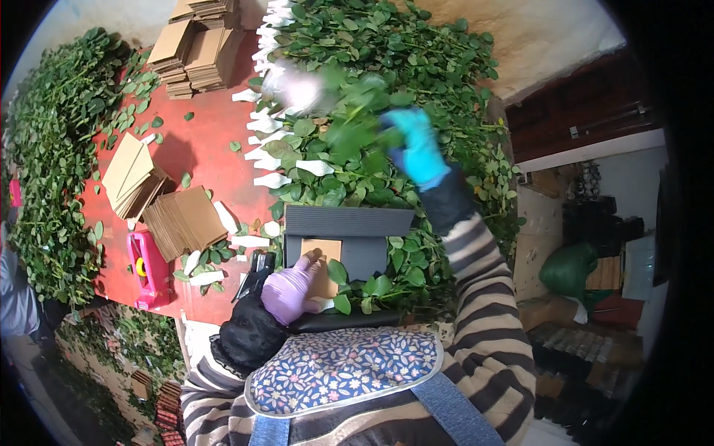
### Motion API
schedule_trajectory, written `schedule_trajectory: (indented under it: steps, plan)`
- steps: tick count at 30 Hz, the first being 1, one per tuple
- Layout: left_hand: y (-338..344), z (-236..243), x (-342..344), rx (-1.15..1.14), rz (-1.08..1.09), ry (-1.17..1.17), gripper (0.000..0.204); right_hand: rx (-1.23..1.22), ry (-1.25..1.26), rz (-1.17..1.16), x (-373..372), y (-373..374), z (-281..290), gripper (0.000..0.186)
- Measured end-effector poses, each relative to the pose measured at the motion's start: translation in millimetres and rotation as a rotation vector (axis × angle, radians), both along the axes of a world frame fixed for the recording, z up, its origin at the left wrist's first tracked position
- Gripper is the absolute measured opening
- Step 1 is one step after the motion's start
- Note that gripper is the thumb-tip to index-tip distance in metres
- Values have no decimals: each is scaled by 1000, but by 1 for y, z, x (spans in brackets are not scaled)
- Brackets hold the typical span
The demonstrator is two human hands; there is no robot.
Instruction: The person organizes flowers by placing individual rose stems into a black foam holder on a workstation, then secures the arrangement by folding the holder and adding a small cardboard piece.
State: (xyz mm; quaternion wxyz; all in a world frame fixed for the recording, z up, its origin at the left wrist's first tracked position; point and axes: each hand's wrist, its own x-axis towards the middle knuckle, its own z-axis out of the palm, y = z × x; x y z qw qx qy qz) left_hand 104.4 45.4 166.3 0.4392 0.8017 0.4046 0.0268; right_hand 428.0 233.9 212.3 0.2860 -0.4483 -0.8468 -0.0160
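The left hand (288,290), in a purple glove, rests on a brown card (329,276) in a dark ridged stand (349,221). Maybe it keeps the card from sliding. I cannot tell if those fingers pinch it or lie flat. The right hand (418,146), in a blue glove, is up over the leaves, its fingers closed around a leafy stem (357,111). The stem is blurry, with a pale top pointing left. White wrapped tops (272,181) line up along the leaf pile's (416,52) left edge, probably so they don't get squashed. Leaves crowd the stand's right side. More room shows on the red worktop (216,134), left of the row. A pink tape holder (152,275) sits near the front edge.
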Motion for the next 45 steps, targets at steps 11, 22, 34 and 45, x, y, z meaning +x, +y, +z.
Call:
schedule_trajectory:
  steps: [11,22,34,45]
  plan:
    - [-11,-16,-5,80,120,-36,105,-522,-229,287,14,-140,104,26]
    - [-16,-2,-6,145,116,1,69,-1106,-436,176,4,-195,-28,31]
    - [-17,-3,1,264,-45,-41,47,-349,-547,-144,21,-38,-29,33]
    - [-21,0,2,255,1,-63,45,1,-272,-181,30,-65,55,39]
